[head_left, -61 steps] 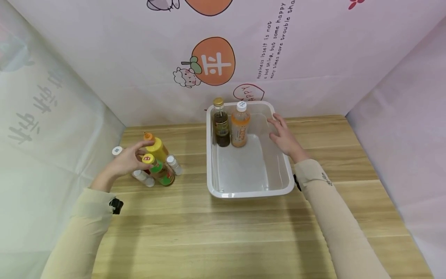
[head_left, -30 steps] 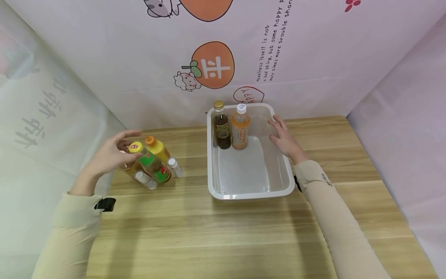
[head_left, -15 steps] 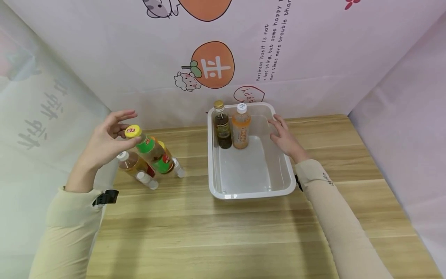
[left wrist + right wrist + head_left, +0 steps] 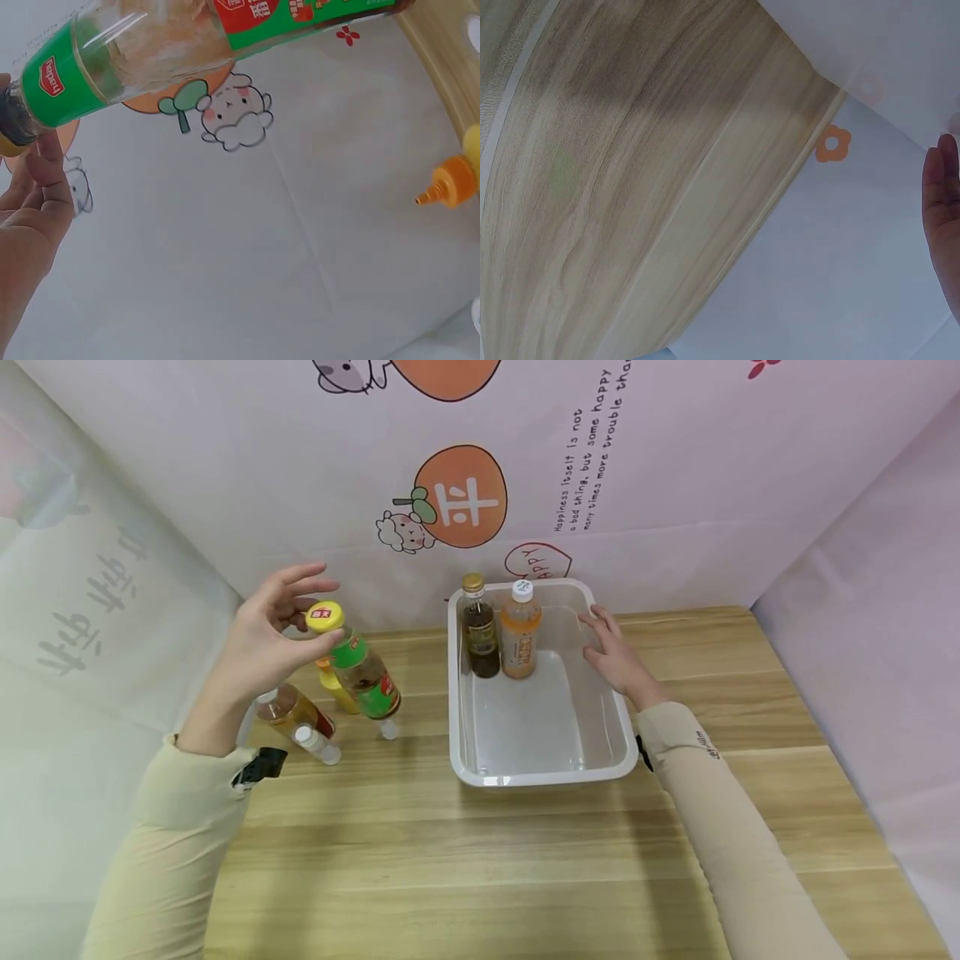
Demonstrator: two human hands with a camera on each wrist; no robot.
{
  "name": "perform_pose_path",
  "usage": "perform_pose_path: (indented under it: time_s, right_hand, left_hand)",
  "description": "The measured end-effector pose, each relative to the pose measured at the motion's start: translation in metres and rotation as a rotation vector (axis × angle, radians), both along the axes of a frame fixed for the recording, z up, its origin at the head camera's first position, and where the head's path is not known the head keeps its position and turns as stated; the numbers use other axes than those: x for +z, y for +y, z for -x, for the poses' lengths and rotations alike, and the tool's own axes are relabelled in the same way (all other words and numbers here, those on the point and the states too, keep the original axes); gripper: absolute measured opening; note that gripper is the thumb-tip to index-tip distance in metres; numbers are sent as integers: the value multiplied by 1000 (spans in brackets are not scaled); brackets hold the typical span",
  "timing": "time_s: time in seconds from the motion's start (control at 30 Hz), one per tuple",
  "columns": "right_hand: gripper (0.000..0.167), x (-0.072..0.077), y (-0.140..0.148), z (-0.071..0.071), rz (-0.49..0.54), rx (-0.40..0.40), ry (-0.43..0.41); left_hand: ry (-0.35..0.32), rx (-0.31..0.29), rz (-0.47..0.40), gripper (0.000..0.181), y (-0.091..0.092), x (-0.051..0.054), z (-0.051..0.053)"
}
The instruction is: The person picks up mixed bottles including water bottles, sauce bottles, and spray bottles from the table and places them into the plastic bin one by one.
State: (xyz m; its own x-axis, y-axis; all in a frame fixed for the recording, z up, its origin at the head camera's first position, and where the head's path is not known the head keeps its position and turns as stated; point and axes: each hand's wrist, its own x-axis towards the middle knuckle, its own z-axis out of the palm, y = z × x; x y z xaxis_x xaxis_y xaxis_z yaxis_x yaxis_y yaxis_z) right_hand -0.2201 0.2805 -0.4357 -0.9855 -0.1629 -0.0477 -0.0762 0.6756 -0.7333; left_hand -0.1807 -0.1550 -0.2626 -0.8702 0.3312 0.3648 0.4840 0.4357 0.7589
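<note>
My left hand (image 4: 258, 639) holds a glass sauce bottle (image 4: 366, 677) by its neck, just under the yellow cap. The bottle leans, base toward the right, and appears raised over the table. In the left wrist view its green label (image 4: 64, 79) is plain, with the hand (image 4: 37, 202) at the neck. My right hand (image 4: 617, 662) rests on the right rim of a white plastic tub (image 4: 543, 779), its fingers fairly straight. Inside the tub, a dark sauce bottle (image 4: 482, 639) with a gold cap and an orange-tinted bottle (image 4: 519, 639) with a white cap stand at back left.
Left of the tub, on the wooden table (image 4: 480, 868), are a yellow squeeze bottle (image 4: 341, 692), an amber bottle (image 4: 288, 712), and two small clear shakers, one (image 4: 317, 745) near the amber bottle. Printed cloth walls (image 4: 675, 485) enclose the back and sides.
My left hand has drawn the green-label bottle from among the other bottles, first leftward, then up and to the right. The right hand has stayed on the tub's rim.
</note>
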Motion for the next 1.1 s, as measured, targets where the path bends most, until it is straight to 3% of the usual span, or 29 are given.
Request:
perform_pose_path:
  time_s: [0.3,0.57,0.83,1.0,1.1]
  right_hand:
    - [57,2,0,-1,-9,-1,3]
    - [56,4,0,-2,-22,5,-10]
    - [55,2,-1,-2,-22,-3,-3]
    - [55,0,-1,-2,-8,-7,10]
    - [54,-1,-1,-2,0,-6,14]
  left_hand:
    - [-64,-37,13,65,37,9,1]
    - [-103,-85,31,63,71,9,7]
    - [-81,-143,8,60,103,5,12]
    - [-6,-134,3,58,119,-1,12]
    - [41,-136,49,57,128,-5,11]
